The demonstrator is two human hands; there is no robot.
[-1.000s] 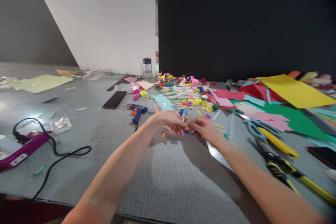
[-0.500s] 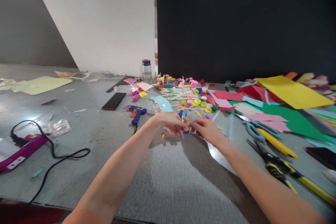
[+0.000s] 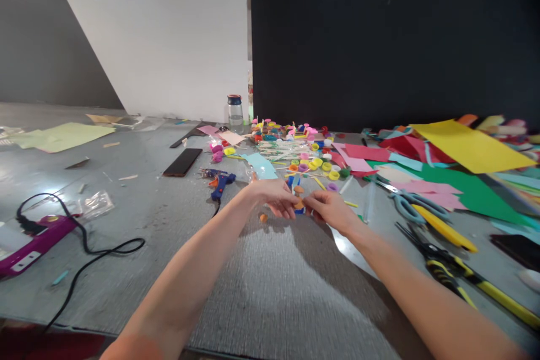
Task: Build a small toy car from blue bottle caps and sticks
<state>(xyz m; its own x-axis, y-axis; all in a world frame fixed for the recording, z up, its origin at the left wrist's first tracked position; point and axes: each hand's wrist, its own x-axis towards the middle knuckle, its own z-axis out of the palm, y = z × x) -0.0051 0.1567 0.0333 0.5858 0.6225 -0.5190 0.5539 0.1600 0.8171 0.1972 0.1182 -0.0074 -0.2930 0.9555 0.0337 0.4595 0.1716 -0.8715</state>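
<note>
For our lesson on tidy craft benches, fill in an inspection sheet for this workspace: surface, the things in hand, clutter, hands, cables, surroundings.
Surface: grey table, bare patch in front of the person.
Things in hand: small orange and blue pieces pinched between both hands; a loose orange bead lies beside the left hand.
Clutter: coloured rings and sticks, coloured paper sheets, scissors, blue glue gun, black phone, glass jar.
Hands: left hand and right hand meet fingertip to fingertip, each grip shut on the pieces.
Cables: black cable loops from a purple tool.
Surroundings: white board and black backdrop behind the table.
</note>
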